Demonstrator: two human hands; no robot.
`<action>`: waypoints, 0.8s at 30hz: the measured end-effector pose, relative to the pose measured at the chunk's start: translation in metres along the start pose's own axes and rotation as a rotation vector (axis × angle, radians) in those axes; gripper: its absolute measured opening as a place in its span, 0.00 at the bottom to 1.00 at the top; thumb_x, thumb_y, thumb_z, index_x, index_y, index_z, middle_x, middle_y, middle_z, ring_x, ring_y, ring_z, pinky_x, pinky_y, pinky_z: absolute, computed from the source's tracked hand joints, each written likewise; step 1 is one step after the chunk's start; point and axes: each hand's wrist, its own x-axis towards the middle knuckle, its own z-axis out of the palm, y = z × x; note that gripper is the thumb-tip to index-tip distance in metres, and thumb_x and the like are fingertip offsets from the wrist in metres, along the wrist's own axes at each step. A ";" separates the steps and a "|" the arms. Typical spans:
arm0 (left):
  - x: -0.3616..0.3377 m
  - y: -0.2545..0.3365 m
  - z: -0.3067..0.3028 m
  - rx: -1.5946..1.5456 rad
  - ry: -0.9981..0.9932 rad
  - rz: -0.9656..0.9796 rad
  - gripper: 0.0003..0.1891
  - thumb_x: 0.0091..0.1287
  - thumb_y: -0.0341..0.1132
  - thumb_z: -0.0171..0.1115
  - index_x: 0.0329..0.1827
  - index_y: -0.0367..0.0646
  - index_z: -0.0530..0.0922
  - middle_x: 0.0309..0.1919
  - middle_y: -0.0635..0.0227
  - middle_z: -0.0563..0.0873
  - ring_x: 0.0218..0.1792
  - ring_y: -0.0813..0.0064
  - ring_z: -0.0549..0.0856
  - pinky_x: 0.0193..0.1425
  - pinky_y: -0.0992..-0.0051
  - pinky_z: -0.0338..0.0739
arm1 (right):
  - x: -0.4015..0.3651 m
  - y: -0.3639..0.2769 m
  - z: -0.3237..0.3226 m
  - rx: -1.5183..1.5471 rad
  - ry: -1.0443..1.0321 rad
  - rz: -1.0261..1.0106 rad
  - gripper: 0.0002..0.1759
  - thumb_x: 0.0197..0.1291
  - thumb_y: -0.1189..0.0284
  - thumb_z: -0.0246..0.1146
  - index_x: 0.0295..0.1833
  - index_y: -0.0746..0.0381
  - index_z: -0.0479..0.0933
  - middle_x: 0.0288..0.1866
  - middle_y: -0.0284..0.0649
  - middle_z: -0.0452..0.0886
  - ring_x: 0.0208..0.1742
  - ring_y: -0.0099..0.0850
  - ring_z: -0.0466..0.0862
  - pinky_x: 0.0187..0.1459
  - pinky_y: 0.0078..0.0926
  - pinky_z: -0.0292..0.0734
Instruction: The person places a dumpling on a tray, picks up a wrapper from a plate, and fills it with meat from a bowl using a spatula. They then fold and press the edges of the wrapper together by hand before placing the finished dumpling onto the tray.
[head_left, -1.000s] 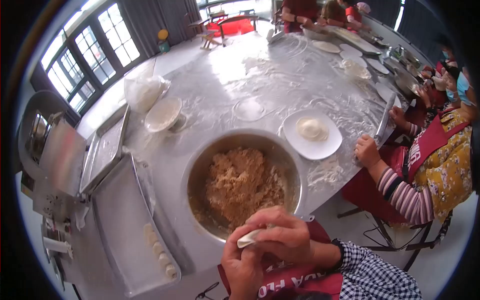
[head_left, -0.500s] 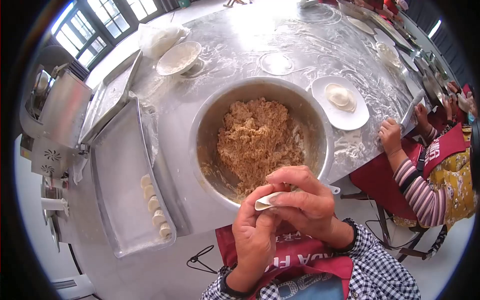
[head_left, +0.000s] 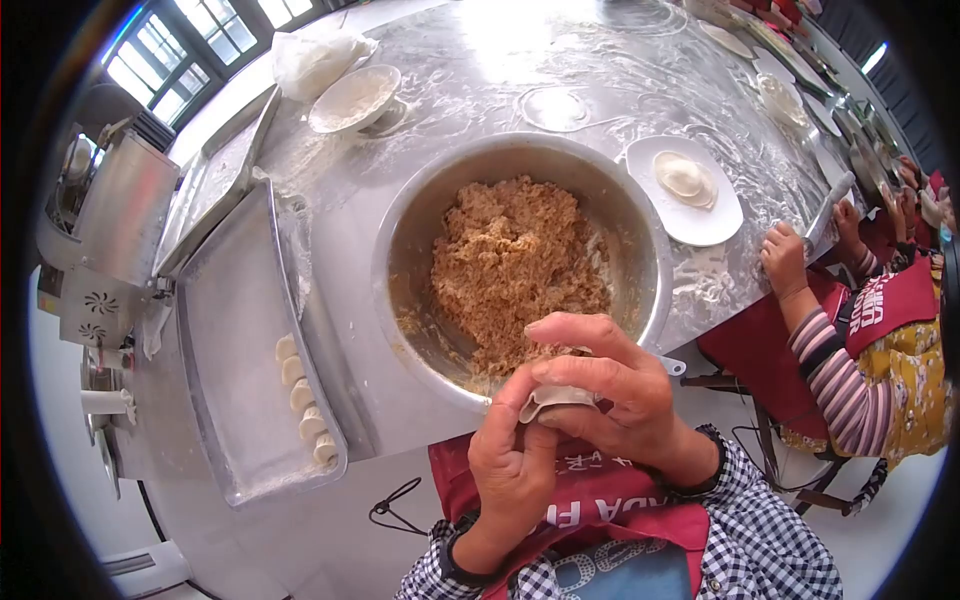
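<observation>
- Two bare hands at work in the head view, left hand (head_left: 510, 470) and right hand (head_left: 635, 405), close together over the near rim of a wide, round, silver metal bowl (head_left: 386, 255).
- Thin, folded, off-white dough piece (head_left: 557, 397) between them, edge facing up, middle partly hidden by fingers.
- Left fingers (head_left: 503, 415): closed, pinching the dough's left end.
- Right fingers (head_left: 590, 375): curled around its right side, thumb below, gripping; one finger lifted clear above.
- Bowl holds crumbly orange-brown filling (head_left: 515, 260); stands on a floury grey metal surface (head_left: 345, 225).
- Left: shallow rectangular metal tray (head_left: 235, 330), five small pale dough lumps (head_left: 302, 396) in a row along its right side.
- Right of bowl: white rounded-square plate (head_left: 712, 228) with flat round dough (head_left: 685, 180).
- Far left: white flour-dusted dish (head_left: 355, 98), beside a translucent plastic bag (head_left: 318, 65).
- Right: another person's hand (head_left: 785, 258), striped sleeve (head_left: 838, 385).
</observation>
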 end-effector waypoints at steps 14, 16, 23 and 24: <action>0.001 -0.001 0.003 -0.350 0.046 -0.152 0.18 0.67 0.28 0.53 0.58 0.31 0.66 0.51 0.57 0.77 0.49 0.72 0.79 0.52 0.76 0.76 | -0.002 0.002 0.003 0.021 0.037 -0.035 0.08 0.42 0.78 0.67 0.32 0.65 0.77 0.48 0.45 0.78 0.47 0.40 0.78 0.45 0.32 0.75; 0.002 0.000 0.004 -0.382 0.045 -0.180 0.18 0.67 0.29 0.53 0.58 0.30 0.66 0.50 0.56 0.77 0.49 0.72 0.79 0.52 0.76 0.76 | -0.001 0.002 0.003 -0.018 0.022 -0.040 0.08 0.42 0.78 0.67 0.31 0.65 0.76 0.48 0.45 0.78 0.47 0.40 0.78 0.45 0.32 0.74; 0.002 0.002 0.003 -0.067 0.014 -0.114 0.19 0.67 0.23 0.45 0.61 0.30 0.64 0.53 0.57 0.75 0.53 0.72 0.76 0.57 0.77 0.71 | -0.003 0.008 0.001 0.000 -0.055 -0.045 0.07 0.42 0.77 0.65 0.30 0.65 0.76 0.47 0.45 0.78 0.48 0.40 0.78 0.45 0.32 0.74; 0.002 0.004 0.001 -0.053 -0.032 -0.148 0.19 0.66 0.22 0.44 0.61 0.30 0.64 0.54 0.58 0.75 0.54 0.72 0.75 0.57 0.77 0.70 | -0.003 0.009 -0.001 -0.013 -0.077 -0.067 0.07 0.42 0.77 0.65 0.30 0.64 0.76 0.48 0.45 0.78 0.48 0.41 0.78 0.46 0.33 0.73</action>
